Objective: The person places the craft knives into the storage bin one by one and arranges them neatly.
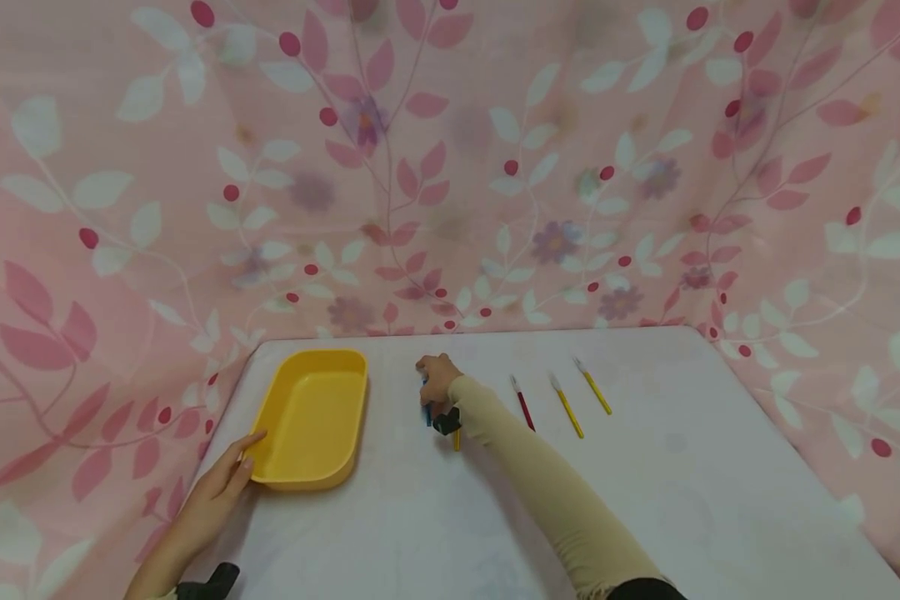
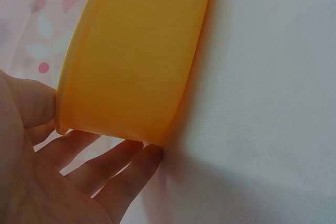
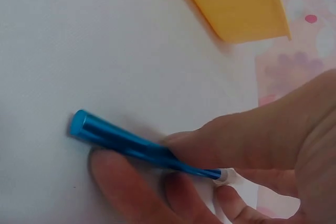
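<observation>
At the left of the table a yellow tray (image 1: pixel 303 479) is held by my left hand (image 1: pixel 217 487). In the left wrist view, the thumb lies over the tray's rim and the fingers touch the end wall below it. My right hand (image 1: pixel 439 379) pinches a blue pen-shaped tool (image 3: pixel 118 137) between thumb and fingers, just right of the tray. Its metallic handle narrows toward a pale tip, partly hidden by the fingers; the exact kind cannot be told. Below the right wrist, the end of a yellow handle (image 1: pixel 457 442) shows; the rest is covered.
To the right of the right forearm lie a red pen-shaped tool (image 1: pixel 523 403) and two yellow ones, a nearer one (image 1: pixel 567 408) and a farther one (image 1: pixel 594 387), all with clear tips. A pink floral curtain (image 1: pixel 450 167) stands behind the white table (image 1: pixel 720 467).
</observation>
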A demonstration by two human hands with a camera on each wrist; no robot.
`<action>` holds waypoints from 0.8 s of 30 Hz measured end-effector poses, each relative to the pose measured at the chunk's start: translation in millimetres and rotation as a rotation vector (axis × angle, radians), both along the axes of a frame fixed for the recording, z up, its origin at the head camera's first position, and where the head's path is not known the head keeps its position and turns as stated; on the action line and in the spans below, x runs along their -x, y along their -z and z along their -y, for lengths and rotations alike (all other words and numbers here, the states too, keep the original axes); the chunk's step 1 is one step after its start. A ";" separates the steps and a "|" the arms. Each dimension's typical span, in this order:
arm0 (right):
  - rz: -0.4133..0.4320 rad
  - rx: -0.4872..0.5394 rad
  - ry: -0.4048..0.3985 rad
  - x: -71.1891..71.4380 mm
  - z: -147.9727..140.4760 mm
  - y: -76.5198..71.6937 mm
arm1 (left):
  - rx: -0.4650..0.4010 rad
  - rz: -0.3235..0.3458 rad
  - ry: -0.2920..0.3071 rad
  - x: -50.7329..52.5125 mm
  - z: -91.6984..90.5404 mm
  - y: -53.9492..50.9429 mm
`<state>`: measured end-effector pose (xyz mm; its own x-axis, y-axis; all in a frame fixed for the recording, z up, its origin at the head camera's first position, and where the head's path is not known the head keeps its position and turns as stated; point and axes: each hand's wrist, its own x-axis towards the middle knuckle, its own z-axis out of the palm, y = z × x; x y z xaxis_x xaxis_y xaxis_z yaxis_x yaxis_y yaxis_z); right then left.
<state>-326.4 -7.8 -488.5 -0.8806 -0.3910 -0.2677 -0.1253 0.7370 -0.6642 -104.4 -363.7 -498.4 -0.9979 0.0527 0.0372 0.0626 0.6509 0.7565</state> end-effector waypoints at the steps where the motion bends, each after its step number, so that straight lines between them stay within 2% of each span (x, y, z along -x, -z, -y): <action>1: 0.012 0.011 0.001 1.3 0.2 -0.8 | -0.004 -0.002 -0.001 -0.3 -0.3 -0.7; 5: 0.066 0.042 0.004 3.5 1.1 -3.9 | -0.010 0.008 -0.004 -1.0 -0.8 -2.4; 11: 0.111 0.110 0.041 -2.5 -0.9 -9.8 | -0.002 0.030 -0.005 -0.5 -0.6 -5.1; 17: 0.153 0.293 0.048 -6.1 -8.0 -4.4 | 0.016 0.009 -0.007 -1.0 0.2 -2.5; 24: 0.206 0.475 0.013 -13.1 -13.9 -18.0 | 0.056 0.042 -0.022 1.6 -0.5 0.4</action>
